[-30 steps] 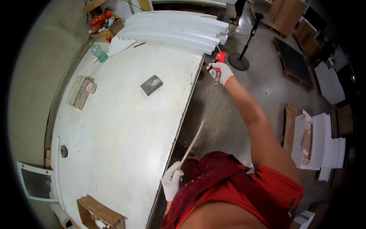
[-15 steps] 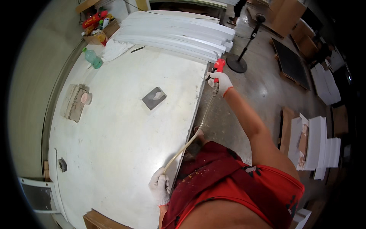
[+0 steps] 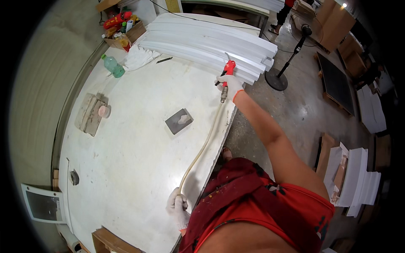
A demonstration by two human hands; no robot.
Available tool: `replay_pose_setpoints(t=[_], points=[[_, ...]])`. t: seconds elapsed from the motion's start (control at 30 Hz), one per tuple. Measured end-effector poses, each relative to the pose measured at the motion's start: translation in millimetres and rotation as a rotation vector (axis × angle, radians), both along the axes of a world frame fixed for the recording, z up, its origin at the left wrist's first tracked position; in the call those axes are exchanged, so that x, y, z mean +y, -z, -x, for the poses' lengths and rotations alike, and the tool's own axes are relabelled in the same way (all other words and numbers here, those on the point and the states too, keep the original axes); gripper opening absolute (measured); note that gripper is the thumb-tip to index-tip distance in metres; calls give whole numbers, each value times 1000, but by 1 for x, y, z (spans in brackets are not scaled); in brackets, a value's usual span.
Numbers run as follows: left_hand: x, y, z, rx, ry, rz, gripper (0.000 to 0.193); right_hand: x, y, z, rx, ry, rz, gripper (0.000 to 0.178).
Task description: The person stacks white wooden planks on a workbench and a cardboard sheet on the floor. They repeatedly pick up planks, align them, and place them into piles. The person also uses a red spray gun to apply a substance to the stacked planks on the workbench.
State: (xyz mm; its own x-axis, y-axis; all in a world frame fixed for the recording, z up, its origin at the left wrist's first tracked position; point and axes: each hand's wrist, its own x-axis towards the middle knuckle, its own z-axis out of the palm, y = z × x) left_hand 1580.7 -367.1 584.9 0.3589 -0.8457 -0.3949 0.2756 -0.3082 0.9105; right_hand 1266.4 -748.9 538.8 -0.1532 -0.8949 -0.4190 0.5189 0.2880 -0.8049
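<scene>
My right hand point(image 3: 230, 85), in a white glove with an orange cuff, is closed round a red air blow gun point(image 3: 228, 69). The gun's metal nozzle points away from me, over the table's right side near the stacked white strips. From its fitting a pale air hose point(image 3: 203, 145) runs back along the table to my left hand point(image 3: 177, 207). That gloved hand grips the hose near the table's front right edge. On the white tabletop point(image 3: 139, 168) between them and the far side lies a grey rectangular block point(image 3: 179, 121) with a pale patch on top.
Long white strips point(image 3: 206, 44) lie stacked at the table's far end. Along the left are a green bottle point(image 3: 113, 66), a worn block point(image 3: 91, 116), a small pink cup point(image 3: 103, 111) and a tape roll point(image 3: 74, 177). A stand fan point(image 3: 276, 79) is on the floor beyond the right edge.
The blow gun in my right hand has swung left, from beyond the table edge to over the tabletop. My left hand keeps hold of the hose. The view has shifted slightly.
</scene>
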Motion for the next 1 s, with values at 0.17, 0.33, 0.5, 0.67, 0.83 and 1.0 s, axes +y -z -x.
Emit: replay_pose_setpoints(t=[0.17,0.33,0.5,0.67,0.83,1.0], points=[[-14,-6,6,-9,15,-8,31,-35,5,-10,8,-16,29,21],[-29,-5,23,35,31,-43,31,-69,-9,-22,86,-20,56,22],[-40,-4,24,78,108,-35,32,-91,-12,-33,177,-119,83,19],[-42,-3,21,86,66,-50,32,-120,-3,-67,182,-183,117,24],[-42,-2,20,96,11,-75,31,-138,2,-112,214,-256,102,34],[-33,7,14,117,-34,-73,31,-130,-21,-151,394,-349,83,36]])
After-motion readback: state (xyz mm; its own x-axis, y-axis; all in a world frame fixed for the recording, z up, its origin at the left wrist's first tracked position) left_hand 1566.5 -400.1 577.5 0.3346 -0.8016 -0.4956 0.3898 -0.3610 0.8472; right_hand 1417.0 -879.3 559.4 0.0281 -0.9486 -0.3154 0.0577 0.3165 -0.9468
